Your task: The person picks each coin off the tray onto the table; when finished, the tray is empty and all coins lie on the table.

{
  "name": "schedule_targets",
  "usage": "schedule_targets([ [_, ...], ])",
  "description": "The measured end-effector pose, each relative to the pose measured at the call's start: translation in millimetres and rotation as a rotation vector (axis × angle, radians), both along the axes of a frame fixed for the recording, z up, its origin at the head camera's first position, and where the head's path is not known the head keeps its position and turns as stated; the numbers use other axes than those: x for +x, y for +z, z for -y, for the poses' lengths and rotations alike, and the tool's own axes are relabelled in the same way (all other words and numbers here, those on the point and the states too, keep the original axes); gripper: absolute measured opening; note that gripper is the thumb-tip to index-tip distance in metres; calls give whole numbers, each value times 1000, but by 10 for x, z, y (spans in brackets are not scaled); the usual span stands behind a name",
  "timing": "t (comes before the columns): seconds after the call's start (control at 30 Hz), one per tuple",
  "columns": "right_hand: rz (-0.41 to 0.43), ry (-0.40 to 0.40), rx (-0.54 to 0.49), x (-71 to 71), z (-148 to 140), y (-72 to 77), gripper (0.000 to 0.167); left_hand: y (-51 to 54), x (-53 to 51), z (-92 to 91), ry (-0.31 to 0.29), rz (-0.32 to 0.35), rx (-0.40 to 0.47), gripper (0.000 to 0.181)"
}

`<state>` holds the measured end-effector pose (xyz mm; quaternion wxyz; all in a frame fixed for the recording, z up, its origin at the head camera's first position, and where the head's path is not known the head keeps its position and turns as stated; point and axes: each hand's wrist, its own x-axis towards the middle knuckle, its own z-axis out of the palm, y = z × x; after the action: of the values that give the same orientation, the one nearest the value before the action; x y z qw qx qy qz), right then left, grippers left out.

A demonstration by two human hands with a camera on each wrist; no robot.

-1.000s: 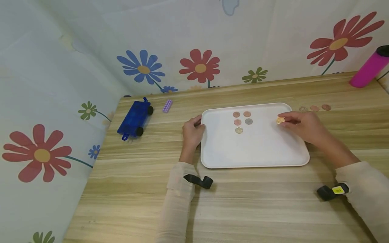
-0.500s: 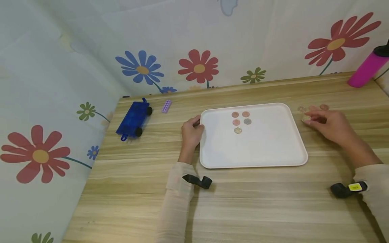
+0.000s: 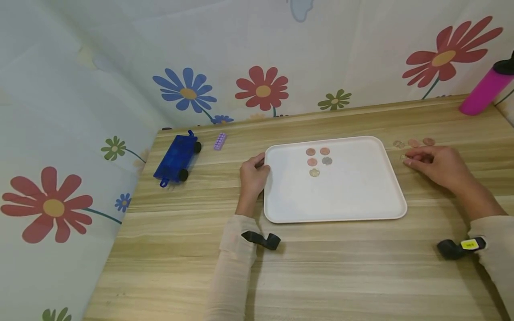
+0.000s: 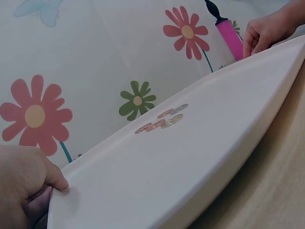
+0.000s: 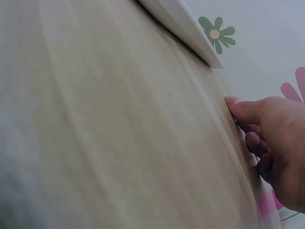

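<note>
My left hand [image 3: 254,177] grips the left edge of a white rectangular tray [image 3: 333,200]; its thumb lies over the rim in the left wrist view. Several coins lie flat in the tray's upper left part, among them copper ones [image 3: 312,162], a silver one [image 3: 327,161] and a gold-toned one [image 3: 314,172]. Right of the tray, my right hand [image 3: 441,167] is low at the table, pinching a gold-toned coin [image 3: 403,157] between thumb and fingers. Only a thin edge of that coin [image 5: 226,98] shows in the right wrist view.
Behind my right hand, three coins lie in a row: a pale one [image 3: 399,144] and two copper ones [image 3: 429,141]. A pink bottle [image 3: 482,96] stands at the back right. On the left are a blue toy wagon [image 3: 177,158] and a purple toy brick [image 3: 220,141].
My right hand has carried the gold-toned coin rightward from over the tray to the table beside it. The left hand stays on the tray's edge.
</note>
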<state>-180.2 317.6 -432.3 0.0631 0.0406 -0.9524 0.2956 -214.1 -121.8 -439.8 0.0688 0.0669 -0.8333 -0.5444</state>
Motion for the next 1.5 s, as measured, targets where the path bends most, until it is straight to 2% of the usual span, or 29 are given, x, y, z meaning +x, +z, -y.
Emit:
schedule_targets([
  [0.2,36,-14,-5,-12,5,-7,37,1,11,2,1,5,0,42],
  [0.4,88,-8,-64,-11,27,-1,40,-4,17,5,2,1,-1,41],
  [0.6,104,8,-83,-15,20,2,40,-3,20,3,-2,7,-5,42],
  [0.87,84,40,-75,-14,19,-10,39,1,20,6,1,-2,-5,41],
  [1.27,69,24,-45,-31,15,18,37,-3,8,13,-1,-2,-13,41],
  [1.37,46,22,-50,-26,12,24,35,4,7,10,-2,6,-11,42],
  [1.5,-30,42,-50,5,36,31,27,13,3,8,-3,7,-8,42],
])
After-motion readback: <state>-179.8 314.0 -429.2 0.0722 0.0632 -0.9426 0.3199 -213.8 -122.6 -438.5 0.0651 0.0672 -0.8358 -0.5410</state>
